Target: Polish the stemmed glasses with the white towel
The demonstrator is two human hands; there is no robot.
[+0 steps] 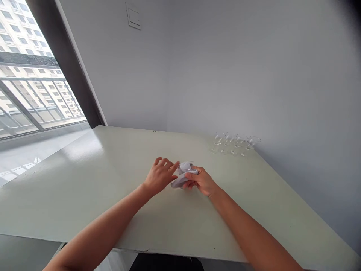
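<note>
The right hand is closed around a pale grey cloth, thumb on top and fingers curled beneath. One end of the cloth trails down to touch the tabletop. The upper part of the cloth is bunched around something small and light-coloured. Whether that is a glass cannot be told from this view.

The left hand is just beside it, palm down and fingers loosely spread, gripping nothing. Its forefinger reaches across to the top of the bundle and seems to touch it. Both hands and the cloth are near the middle of the tabletop, a little toward its right half and well back from the near edge. Both forearms stretch in over that near edge.

A row of small clear stemmed glasses stands close together at the far right corner of the tabletop, next to the grey wall and well apart from the hands.

The tabletop is pale and glossy. A window beyond its left edge shows apartment blocks outside, and a white wall switch is mounted high on the far wall.
</note>
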